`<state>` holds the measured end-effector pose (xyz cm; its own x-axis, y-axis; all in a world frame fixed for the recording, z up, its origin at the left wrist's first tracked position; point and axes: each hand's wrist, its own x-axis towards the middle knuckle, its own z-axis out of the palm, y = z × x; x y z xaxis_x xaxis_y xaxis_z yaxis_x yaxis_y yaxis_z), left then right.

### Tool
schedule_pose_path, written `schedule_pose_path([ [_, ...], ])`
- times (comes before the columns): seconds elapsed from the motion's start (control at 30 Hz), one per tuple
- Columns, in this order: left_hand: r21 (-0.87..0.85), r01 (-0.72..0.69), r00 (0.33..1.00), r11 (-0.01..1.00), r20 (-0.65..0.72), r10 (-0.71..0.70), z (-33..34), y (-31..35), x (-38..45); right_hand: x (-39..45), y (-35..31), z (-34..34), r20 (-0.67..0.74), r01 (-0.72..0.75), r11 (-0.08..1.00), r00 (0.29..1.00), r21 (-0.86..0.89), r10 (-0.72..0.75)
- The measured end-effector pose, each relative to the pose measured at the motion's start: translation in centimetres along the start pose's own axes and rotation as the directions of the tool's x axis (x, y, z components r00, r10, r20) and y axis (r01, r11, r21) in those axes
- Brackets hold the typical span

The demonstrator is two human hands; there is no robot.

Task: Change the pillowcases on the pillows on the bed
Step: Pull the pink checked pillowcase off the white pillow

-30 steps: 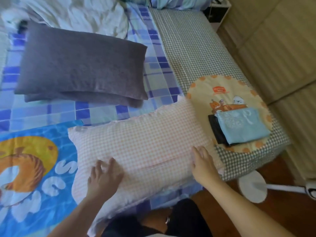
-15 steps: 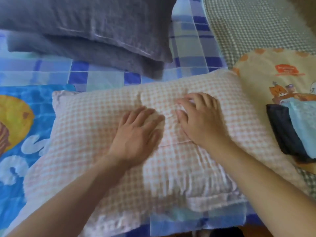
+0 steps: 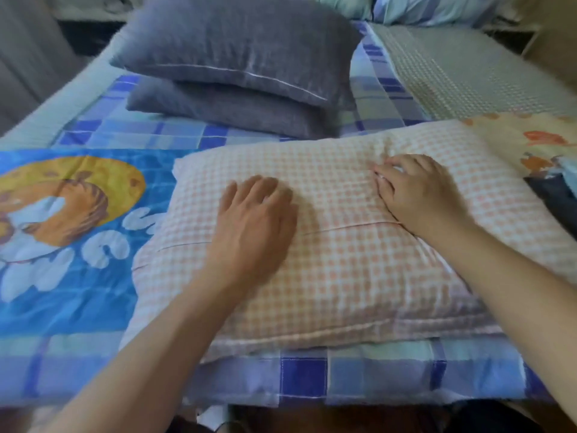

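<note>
A pillow in a pink-and-white checked case (image 3: 337, 276) lies across the near edge of the bed, with a seam line running across its top. My left hand (image 3: 256, 220) rests flat on its middle-left. To the right, my right hand (image 3: 418, 189) presses down with bent fingers, and the fabric is puckered at its fingertips. Behind the pillow, two grey pillows (image 3: 237, 51) are stacked one on the other. Folded dark and light-blue cloth (image 3: 552, 195) shows at the right edge.
A blue cartoon-print blanket (image 3: 62, 245) covers the bed to the left. A blue plaid sheet (image 3: 312, 376) hangs over the near edge. A green checked sheet (image 3: 452, 73) lies far right, with a cream cartoon mat (image 3: 530, 135) under the folded cloth.
My hands went from the pillow's near edge to its middle, then slid apart, left hand leftward and right hand rightward. The view has dropped lower over the pillow.
</note>
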<state>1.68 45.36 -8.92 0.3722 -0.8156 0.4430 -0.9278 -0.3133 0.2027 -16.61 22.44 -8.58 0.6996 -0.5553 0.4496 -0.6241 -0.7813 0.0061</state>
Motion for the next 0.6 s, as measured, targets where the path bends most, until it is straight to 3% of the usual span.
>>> schedule_pose_path([
  [0.07, -0.002, 0.255, 0.967, 0.967, -0.012, -0.255, -1.8, -3.6, -4.0, -0.1, -2.2, -3.0, 0.154, -0.080, 0.995, 0.985, 0.053, 0.071],
  [0.1, -0.071, 0.402, 0.916, 0.913, 0.030, -0.401, -2.1, -5.3, -6.0, -0.3, -3.8, -4.3, 0.216, -0.098, 0.989, 0.974, 0.108, 0.072],
  [0.17, -0.311, 0.619, 0.784, 0.721, 0.198, -0.588, -2.5, -7.1, -9.0, -1.7, -8.3, -6.4, 0.301, -0.030, 0.957, 0.952, 0.287, -0.061],
  [0.23, -0.531, 0.642, 0.748, 0.553, 0.276, -0.604, -2.9, -6.8, -10.7, -4.1, -12.8, -6.6, 0.318, 0.186, 0.942, 0.908, 0.278, -0.273],
  [0.27, -0.594, 0.623, 0.751, 0.510, 0.272, -0.602, -3.4, -5.9, -11.0, -5.2, -14.0, -5.8, 0.316, 0.246, 0.946, 0.899, 0.213, -0.305],
  [0.33, -0.640, 0.573, 0.776, 0.511, 0.225, -0.589, -4.6, -3.5, -11.5, -6.5, -14.3, -4.6, 0.245, 0.207, 0.972, 0.942, 0.108, -0.228],
  [0.4, -0.621, 0.540, 0.804, 0.568, 0.179, -0.568, -6.0, -0.8, -11.9, -7.0, -13.2, -4.8, 0.074, 0.105, 0.988, 0.991, 0.114, -0.114],
  [0.5, -0.559, 0.511, 0.833, 0.653, 0.135, -0.536, -7.8, 2.6, -13.6, -7.9, -11.1, -5.7, -0.103, -0.025, 0.993, 0.994, 0.112, 0.037],
  [0.6, -0.455, 0.522, 0.834, 0.722, 0.093, -0.544, -8.2, 3.4, -15.8, -9.5, -10.8, -5.7, -0.131, -0.021, 0.973, 0.990, 0.230, 0.052],
])
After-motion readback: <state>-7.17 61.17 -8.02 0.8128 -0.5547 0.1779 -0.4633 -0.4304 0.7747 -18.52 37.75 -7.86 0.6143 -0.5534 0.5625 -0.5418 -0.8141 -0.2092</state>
